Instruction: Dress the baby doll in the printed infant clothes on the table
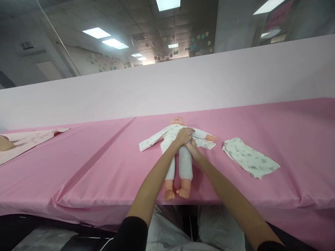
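A baby doll [185, 169] lies on its back on the pink cloth, head away from me and bare feet towards me. A white printed baby shirt [169, 131] is on its upper body; one sleeve lies spread out flat to the left, and the doll's hand pokes out past the other at the right. My left hand [184, 136] is over the doll's chest, fingers bent on the shirt front. Just below it, touching it, my right hand [192, 147] is closed at the shirt's lower front. My hands partly hide the cloth between the fingers.
Folded white printed baby trousers [250, 158] lie to the right of the doll. A pale pink cloth [34, 139] with a tan object [5, 143] on it is at the far left. Behind the pink-covered table [104, 167] runs a low white partition [167, 89] with glass above.
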{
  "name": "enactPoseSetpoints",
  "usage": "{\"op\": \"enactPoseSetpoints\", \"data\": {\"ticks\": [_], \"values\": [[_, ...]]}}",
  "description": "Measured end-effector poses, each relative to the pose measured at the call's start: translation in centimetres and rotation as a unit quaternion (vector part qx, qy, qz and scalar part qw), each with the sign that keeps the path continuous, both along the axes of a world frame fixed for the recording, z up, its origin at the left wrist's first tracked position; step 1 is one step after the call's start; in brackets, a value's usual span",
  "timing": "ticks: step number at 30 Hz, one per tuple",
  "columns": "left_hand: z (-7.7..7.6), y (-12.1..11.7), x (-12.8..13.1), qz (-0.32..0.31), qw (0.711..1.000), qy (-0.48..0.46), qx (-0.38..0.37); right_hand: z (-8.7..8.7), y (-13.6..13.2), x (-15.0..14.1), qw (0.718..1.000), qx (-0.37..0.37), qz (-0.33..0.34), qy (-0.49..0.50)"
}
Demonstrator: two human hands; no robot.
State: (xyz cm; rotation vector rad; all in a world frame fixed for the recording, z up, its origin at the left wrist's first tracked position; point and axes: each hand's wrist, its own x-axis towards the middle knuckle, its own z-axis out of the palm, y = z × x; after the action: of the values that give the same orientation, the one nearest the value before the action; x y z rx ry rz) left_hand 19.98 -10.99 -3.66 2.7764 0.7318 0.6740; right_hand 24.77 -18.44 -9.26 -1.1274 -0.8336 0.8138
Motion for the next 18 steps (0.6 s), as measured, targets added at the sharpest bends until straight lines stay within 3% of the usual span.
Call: {"op": "enactPoseSetpoints", "data": {"ticks": [3,6,11,16,18], "values": [[-0.1,-0.2,0.1,0.024,0.999,0.015,0.017,-0.2,0.8,1.7,0.986,0.000,-0.018,0.163],[-0.5,-0.6,0.1,0.031,0.996,0.045,0.069,-0.4,1.1,4.6,0.973,-0.020,-0.063,0.220],[-1.2,-1.3,0.0,0.033,0.993,0.035,0.106,-0.7,1.1,7.7,0.939,-0.001,-0.077,0.335],[-1.4,-1.7,-0.2,0.187,0.976,0.004,0.109,-0.8,0.6,8.3,0.916,0.033,-0.081,0.392],[-1.4,-1.7,-0.2,0.214,0.973,0.031,0.085,-0.7,0.3,8.7,0.916,0.042,-0.069,0.392]]}}
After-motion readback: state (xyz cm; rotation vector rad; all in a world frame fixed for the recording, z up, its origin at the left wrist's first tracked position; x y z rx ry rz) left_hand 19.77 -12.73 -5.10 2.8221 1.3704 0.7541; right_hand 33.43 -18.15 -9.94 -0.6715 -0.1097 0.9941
